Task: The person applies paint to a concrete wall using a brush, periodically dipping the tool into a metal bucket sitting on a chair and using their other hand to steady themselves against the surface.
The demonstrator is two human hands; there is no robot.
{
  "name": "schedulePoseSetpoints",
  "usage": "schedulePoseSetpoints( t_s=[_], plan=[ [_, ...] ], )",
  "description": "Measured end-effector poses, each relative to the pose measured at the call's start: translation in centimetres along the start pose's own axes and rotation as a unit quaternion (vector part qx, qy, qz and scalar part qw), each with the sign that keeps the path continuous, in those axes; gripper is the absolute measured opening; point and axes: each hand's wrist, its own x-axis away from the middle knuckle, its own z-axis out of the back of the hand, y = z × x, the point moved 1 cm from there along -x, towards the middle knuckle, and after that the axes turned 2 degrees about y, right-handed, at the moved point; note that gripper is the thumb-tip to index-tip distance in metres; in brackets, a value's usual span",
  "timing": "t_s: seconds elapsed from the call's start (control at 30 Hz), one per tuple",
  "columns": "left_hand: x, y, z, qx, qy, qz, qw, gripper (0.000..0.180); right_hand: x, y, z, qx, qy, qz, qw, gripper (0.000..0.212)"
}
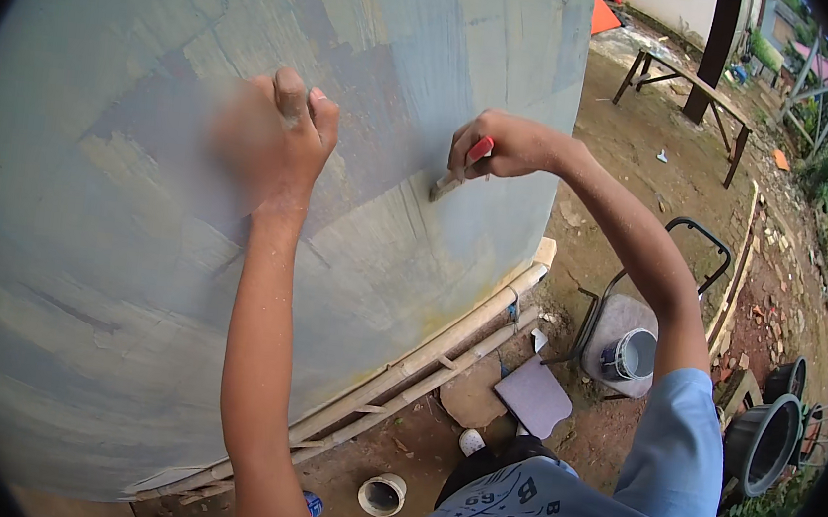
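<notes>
1. Right hand (492,148): centre-right of the upper frame, fingers closed round a brush (449,181). Firm grasp, red handle showing out of the fist, bristle end angled down-left.
2. Brush sits just right of frame centre, above mid-height. Bristles look to be against the panel (133,281); exact contact hard to confirm.
3. Left hand (286,142): left of centre, upper half, raised in front of panel. Thumb and a finger curled in. Blur covers its left side, so can't tell if it holds anything or touches the surface.
4. Panel: big, grey-blue, streaky, fills left and centre of frame. Darker patch (346,83) upper centre-left, behind and between the hands. Yellowish tint along its lower right edge.
5. Poles (467,324) run diagonally along that edge, with short crosspieces between them.
6. Chair (607,327): right of centre, dark metal frame. Bucket (614,360) stands on its seat, pale inside.
7. Lower centre: pot (399,484) on the ground, light rim, dark inside. Blue can (312,505) beside left forearm, partly hidden by it.
8. Mauve slab (533,395) lies below and left of chair, next to a brown piece (473,397).
9. Upper right: bench (695,79) near a dark post (721,49). Lower right: grey tub (742,445).
</notes>
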Motion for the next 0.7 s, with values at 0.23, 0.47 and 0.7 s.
schedulePoseSetpoints(
  t_s=[0.23,0.47,0.7],
  plan=[
    [-0.7,0.6,0.3,0.034,0.024,0.019,0.999,0.033,-4.3,-19.1,20.1,0.088,0.154,0.014,0.984,0.017],
    [-0.2,-0.5,0.3,0.032,0.029,0.008,0.999,0.032,-8.5,-25.0,26.9,0.201,0.44,0.314,0.817,0.014],
    [-0.2,-0.6,0.3,0.034,0.019,0.013,0.999,0.032,-5.2,-10.9,11.4,0.32,0.487,0.277,0.764,0.02]
  ],
)
